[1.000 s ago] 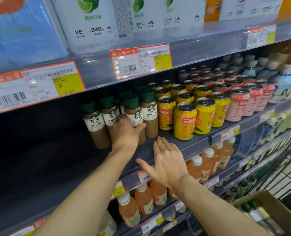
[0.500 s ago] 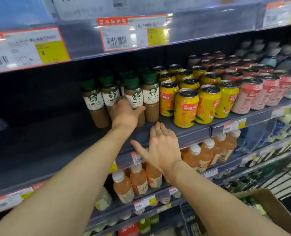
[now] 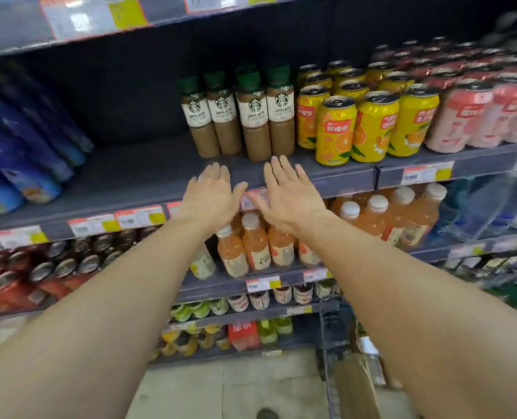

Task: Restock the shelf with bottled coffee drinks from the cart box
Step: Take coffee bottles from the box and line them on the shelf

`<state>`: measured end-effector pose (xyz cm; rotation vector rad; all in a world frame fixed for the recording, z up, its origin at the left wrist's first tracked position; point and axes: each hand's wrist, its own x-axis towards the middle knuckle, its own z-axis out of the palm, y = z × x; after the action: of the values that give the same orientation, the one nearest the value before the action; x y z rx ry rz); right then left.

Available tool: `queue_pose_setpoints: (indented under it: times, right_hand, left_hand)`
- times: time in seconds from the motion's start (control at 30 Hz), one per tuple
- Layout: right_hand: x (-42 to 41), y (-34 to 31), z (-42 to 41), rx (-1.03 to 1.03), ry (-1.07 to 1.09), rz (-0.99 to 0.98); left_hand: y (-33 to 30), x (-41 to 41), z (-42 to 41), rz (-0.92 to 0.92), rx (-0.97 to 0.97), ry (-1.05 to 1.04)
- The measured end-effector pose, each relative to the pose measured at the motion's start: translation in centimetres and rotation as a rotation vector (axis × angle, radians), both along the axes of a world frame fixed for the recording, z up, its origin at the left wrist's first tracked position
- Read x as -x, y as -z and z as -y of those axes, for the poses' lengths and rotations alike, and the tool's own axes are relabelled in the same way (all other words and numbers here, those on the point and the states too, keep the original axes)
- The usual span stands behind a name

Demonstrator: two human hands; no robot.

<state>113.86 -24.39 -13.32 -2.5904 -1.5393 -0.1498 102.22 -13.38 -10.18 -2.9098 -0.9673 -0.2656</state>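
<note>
Now empty, both spread flat: left hand (image 3: 210, 197), right hand (image 3: 287, 198); upright latte bottles (image 3: 252, 116) just above, cart box (image 3: 355, 388) lower right, nearer right hand.

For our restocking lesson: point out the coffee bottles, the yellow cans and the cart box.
coffee bottles (image 3: 253, 111): head view, white label of a front bottle.
yellow cans (image 3: 335, 131): head view, front can's side.
cart box (image 3: 357, 388): head view, brown cardboard wall.

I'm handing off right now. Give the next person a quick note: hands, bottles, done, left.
Left hand and right hand: open, empty, at the shelf front edge.
Coffee bottles: four across the front, upright, beside the yellow cans.
Done: those bottles are placed.
Left: shelf space left of them is bare; the cart box sits lower right, contents unclear.
</note>
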Motion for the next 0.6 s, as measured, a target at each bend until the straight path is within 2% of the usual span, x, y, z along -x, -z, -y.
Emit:
queue_pose_setpoints:
  times: [0.07,0.17,0.23,0.37,0.6]
  right_hand:
    - [1.7,1.0,1.8,-0.052,-0.056,-0.046]
    - [4.8,2.7,5.5,-0.049,-0.069,-0.143]
    - [7.3,4.5,8.8,0.020,-0.113,-0.157]
    - [11.8,8.8,16.0,0.184,-0.209,-0.209]
    - [13.2,13.6,30.1,0.372,-0.046,-0.402]
  left_hand:
    - [1.0,2.1,1.7,-0.080,0.003,-0.042]
    - [2.8,5.6,6.2,-0.108,0.029,-0.093]
    - [4.8,8.3,10.4,-0.174,0.014,-0.141]
    - [9.5,12.2,18.6,-0.304,0.122,-0.278]
    - [14.8,12.9,31.5,-0.371,0.331,-0.228]
